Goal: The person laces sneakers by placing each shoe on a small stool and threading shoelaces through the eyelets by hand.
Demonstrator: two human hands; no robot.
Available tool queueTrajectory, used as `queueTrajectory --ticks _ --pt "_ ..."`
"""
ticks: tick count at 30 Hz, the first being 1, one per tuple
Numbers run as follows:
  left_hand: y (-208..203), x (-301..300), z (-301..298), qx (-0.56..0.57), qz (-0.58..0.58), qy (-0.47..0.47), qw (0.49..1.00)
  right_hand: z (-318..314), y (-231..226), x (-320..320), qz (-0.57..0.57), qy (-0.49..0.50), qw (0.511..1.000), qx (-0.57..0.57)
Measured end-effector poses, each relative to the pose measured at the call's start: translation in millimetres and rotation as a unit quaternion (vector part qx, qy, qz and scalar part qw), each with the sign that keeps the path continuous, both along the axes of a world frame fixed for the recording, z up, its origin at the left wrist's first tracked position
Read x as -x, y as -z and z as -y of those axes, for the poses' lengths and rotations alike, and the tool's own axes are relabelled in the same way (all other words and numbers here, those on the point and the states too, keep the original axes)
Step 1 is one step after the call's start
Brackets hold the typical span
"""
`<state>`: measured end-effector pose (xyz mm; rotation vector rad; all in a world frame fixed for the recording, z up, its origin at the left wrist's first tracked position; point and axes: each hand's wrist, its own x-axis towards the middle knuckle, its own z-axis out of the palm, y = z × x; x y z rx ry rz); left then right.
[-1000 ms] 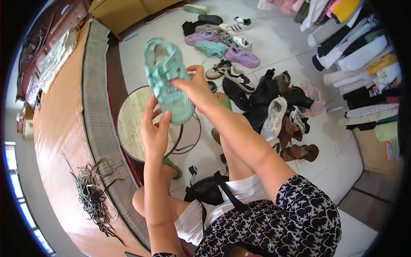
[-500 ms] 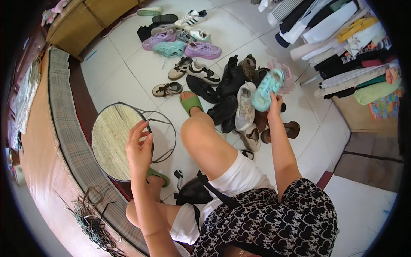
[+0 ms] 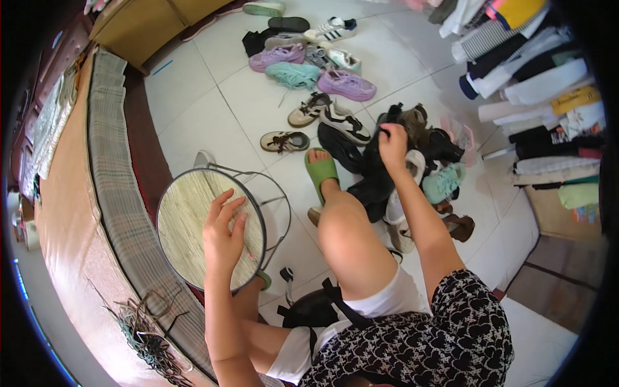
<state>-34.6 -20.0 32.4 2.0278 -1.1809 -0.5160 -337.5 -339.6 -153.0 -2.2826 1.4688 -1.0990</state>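
Note:
My right hand [image 3: 393, 151] is closed on the upper part of a black boot [image 3: 372, 158] in the shoe pile; the hand hides part of the boot. Just right of that forearm, a mint-green sneaker [image 3: 443, 183] lies on other shoes. A white sneaker [image 3: 394, 208] is partly covered by the same forearm. My left hand [image 3: 224, 233] hovers over the round wood-patterned stool [image 3: 187, 213], fingers apart and holding nothing.
Purple sneakers [image 3: 348, 85] and several other shoes stand in a far group on the tiles. Clothes hang at the right [image 3: 548, 71]. A heap of shoelaces [image 3: 151, 338] lies on the bed edge at left. A black bag [image 3: 309, 313] rests near my legs.
My right hand has let go of the mint-green sneaker, now lying on the pile's right side, and moved left onto the black boot. My left hand remains over the stool. The view has shifted.

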Motion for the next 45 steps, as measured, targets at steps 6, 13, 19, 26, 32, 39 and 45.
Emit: queueTrajectory --ticks 6,13,19,26,32,39,45 --pt "19.6 -51.6 34.5 0.013 0.154 0.061 0.986 80.4 66.8 -148.3 0.058 -0.148 0.966 -0.204" --pt "33.4 -77.4 46.1 -0.076 0.243 0.083 0.964 134.9 134.4 -266.6 0.278 -0.036 0.774 -0.567" --pt "29.1 -85.3 45.3 -0.087 0.199 0.111 0.97 171.9 181.4 -324.7 0.422 0.037 0.689 -0.589" --pt "29.2 -89.4 45.4 -0.087 0.166 0.097 0.978 216.2 194.4 -330.7 0.588 0.045 0.521 -0.617" --pt "34.8 -86.2 55.0 -0.022 0.171 0.087 0.981 176.0 121.2 -303.5 0.472 -0.051 0.624 -0.621" --pt "46.4 -81.3 30.2 0.124 0.188 0.007 0.974 36.1 -101.3 -270.3 0.321 -0.337 0.641 -0.61" --pt "16.5 -38.2 -24.5 0.239 0.062 -0.113 0.963 -76.2 -243.4 -247.7 0.162 -0.45 0.702 -0.527"
